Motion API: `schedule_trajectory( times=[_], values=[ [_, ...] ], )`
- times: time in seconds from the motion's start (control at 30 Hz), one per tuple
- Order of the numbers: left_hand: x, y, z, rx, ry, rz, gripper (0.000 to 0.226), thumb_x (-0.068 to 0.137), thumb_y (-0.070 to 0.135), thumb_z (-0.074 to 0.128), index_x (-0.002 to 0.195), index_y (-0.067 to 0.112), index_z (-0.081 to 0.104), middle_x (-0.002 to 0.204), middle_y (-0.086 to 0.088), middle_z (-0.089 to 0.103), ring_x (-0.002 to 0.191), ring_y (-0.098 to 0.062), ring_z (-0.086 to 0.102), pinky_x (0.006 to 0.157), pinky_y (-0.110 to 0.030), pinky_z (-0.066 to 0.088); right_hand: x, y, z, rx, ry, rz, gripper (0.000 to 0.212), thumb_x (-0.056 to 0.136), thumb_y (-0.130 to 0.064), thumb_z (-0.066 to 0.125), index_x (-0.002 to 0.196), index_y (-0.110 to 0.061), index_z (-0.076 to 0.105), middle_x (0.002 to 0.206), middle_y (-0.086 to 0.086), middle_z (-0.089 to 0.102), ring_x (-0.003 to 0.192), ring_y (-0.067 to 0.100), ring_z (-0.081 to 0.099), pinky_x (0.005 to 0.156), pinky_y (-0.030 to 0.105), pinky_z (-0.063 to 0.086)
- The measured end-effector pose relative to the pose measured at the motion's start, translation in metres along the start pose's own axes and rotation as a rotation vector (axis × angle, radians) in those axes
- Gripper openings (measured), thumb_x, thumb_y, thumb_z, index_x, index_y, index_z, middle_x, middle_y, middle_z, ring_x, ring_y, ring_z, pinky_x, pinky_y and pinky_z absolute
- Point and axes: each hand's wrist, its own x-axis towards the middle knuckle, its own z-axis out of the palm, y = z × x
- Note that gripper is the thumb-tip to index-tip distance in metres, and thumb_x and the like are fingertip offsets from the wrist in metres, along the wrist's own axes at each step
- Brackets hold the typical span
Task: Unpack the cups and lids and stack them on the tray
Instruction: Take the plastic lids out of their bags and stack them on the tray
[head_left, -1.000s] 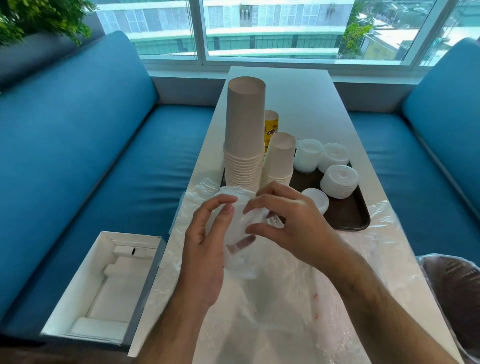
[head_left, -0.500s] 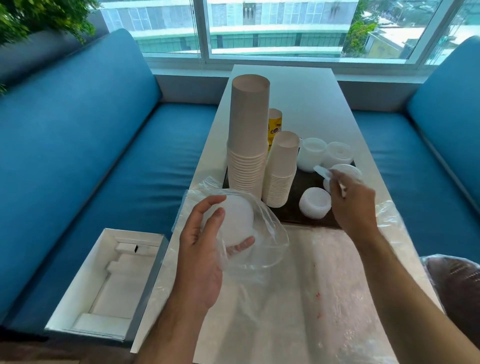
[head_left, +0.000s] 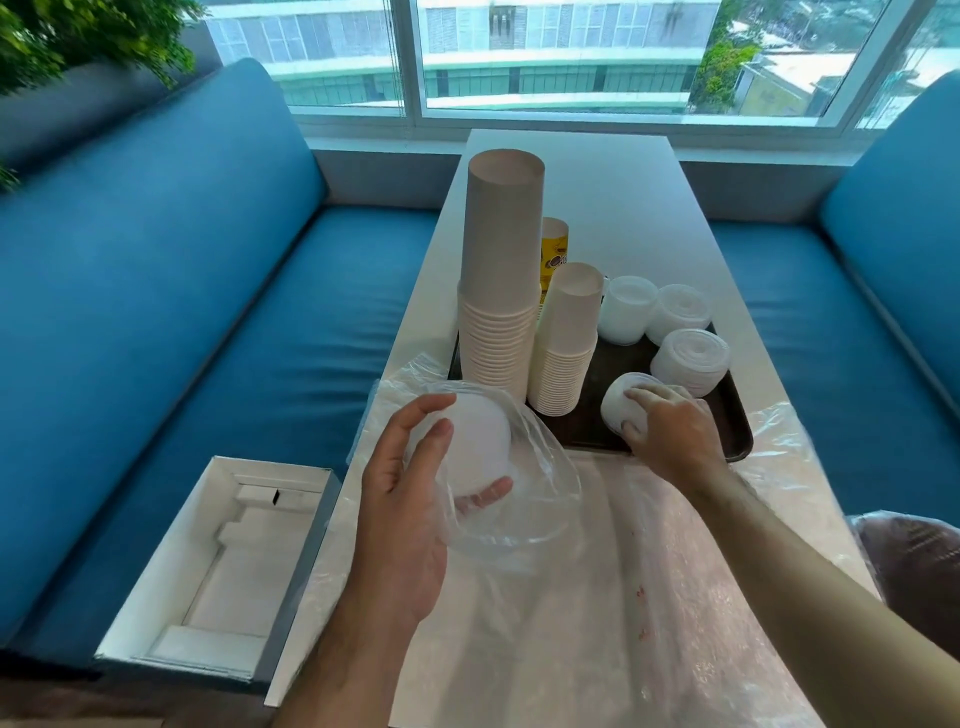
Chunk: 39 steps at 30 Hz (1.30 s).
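Observation:
My left hand (head_left: 410, 499) grips a stack of white lids (head_left: 475, 452) still wrapped in a clear plastic bag (head_left: 540, 499), held above the table's near half. My right hand (head_left: 670, 431) rests on a short stack of lids (head_left: 621, 408) at the front of the dark tray (head_left: 737, 436), fingers curled over its top and side. On the tray stand a tall stack of paper cups (head_left: 501, 291), a shorter cup stack (head_left: 569, 338), and three more lid stacks (head_left: 688, 358) toward the right and back.
A yellow printed cup (head_left: 553, 249) stands behind the cup stacks. Loose clear plastic sheeting (head_left: 649, 597) covers the white table's near end. An open white box (head_left: 218, 561) lies on the blue bench to the left. A plastic-lined bin (head_left: 914, 571) is at the right.
My right hand left the bagged lids with one lid, carried it right to the tray and came down onto the front lid stack. The left hand kept hold of the bag.

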Motion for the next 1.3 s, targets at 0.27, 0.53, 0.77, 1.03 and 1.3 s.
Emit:
schedule_trajectory(
  times=[0.27,0.53,0.77,1.03,1.3],
  values=[
    [0.001,-0.002,0.002,-0.012,-0.026,-0.008,0.023,0.097,0.011,0.058,0.097,0.026,0.076,0.119,0.019,0.060,0.116,-0.010,0.056,0.077,-0.056,0.061,0.002,0.000,-0.001,-0.030,0.007,-0.042,0.042,0.086,-0.019,0.073,0.127,-0.014,0.068,0.132,0.004,0.067,0.119,0.032,0.058,0.099,0.048,0.042],
    [-0.001,-0.002,0.004,-0.005,-0.015,-0.027,0.024,0.098,0.011,0.057,0.097,0.027,0.076,0.124,0.015,0.057,0.118,-0.014,0.055,0.076,-0.054,0.061,0.003,-0.004,0.000,-0.031,-0.009,-0.023,0.047,0.090,-0.017,0.068,0.136,-0.014,0.062,0.140,0.004,0.062,0.129,0.030,0.053,0.104,0.046,0.040],
    [-0.001,-0.003,0.000,0.051,-0.058,-0.025,0.045,0.085,-0.007,0.068,0.102,0.034,0.075,0.130,0.007,0.052,0.119,-0.029,0.058,0.078,-0.051,0.061,-0.003,-0.034,-0.046,0.307,0.123,0.017,0.039,0.088,-0.013,0.070,0.127,-0.016,0.066,0.130,0.005,0.065,0.116,0.025,0.061,0.095,0.034,0.047],
    [0.000,-0.002,0.004,0.100,-0.117,-0.056,0.061,0.088,-0.014,0.058,0.116,0.040,0.068,0.133,0.004,0.053,0.118,-0.030,0.059,0.078,-0.048,0.061,-0.060,-0.127,-0.130,0.790,0.051,-0.377,0.039,0.087,-0.022,0.078,0.124,-0.027,0.066,0.124,-0.016,0.062,0.111,0.006,0.060,0.088,0.018,0.052],
    [0.000,-0.001,-0.002,0.021,-0.170,-0.072,0.034,0.086,0.017,0.064,0.114,0.027,0.050,0.120,-0.007,0.067,0.107,-0.029,0.068,0.079,-0.057,0.060,-0.055,-0.131,-0.117,1.114,-0.343,-0.244,0.046,0.086,-0.027,0.079,0.128,-0.036,0.062,0.131,-0.018,0.062,0.125,0.011,0.056,0.106,0.044,0.050]
  ],
)
